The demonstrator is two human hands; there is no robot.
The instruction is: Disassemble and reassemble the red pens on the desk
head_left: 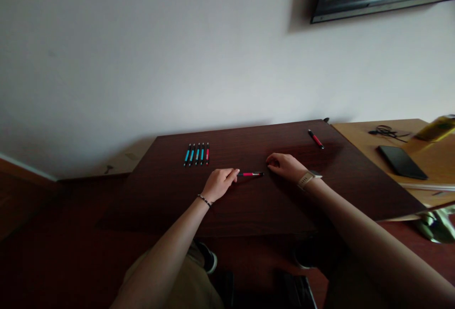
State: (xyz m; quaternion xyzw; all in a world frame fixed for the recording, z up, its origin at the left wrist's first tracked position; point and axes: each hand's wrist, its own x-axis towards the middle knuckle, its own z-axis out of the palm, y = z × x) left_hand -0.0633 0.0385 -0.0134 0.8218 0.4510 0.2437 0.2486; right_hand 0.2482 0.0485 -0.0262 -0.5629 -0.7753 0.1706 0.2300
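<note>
Evidently a two-handed posture, both forearms reaching forward over the dark table point(245, 209). Left forearm rose from the bottom edge and slanted inward; the left hand point(217, 184) was turned back-of-hand up, wrist nearly straight, a beaded bracelet point(205, 200) around it. Grip there: thumb and fingers closed in a pinch on one end of a red-barrelled pen point(250, 174), the rest of which stuck out sideways toward the other hand. Pen lay roughly parallel to the table's near edge; could not tell whether its free end touched the wood.

Right forearm came in from the lower right corner, longer in view, angled up and leftward. A pale-strapped watch point(306, 179) sat on the wrist. The right hand point(286, 164) was knuckles up, fingers bent downward and loosely curled near the table surface, just beyond the pen's free end and apart from it. Could not tell whether the curled fingers had hold of anything.

Beyond the left hand, a neat row: four blue pens point(197, 154), side by side, then one red pen point(207, 154) at the right end, all pointing toward the wall point(177, 53). Another, lone red pen point(315, 139) rested aslant near the table's far right corner, beyond the right hand. On the lighter side table point(369, 145): a dark phone point(402, 162) and a coiled black cable point(388, 131).
</note>
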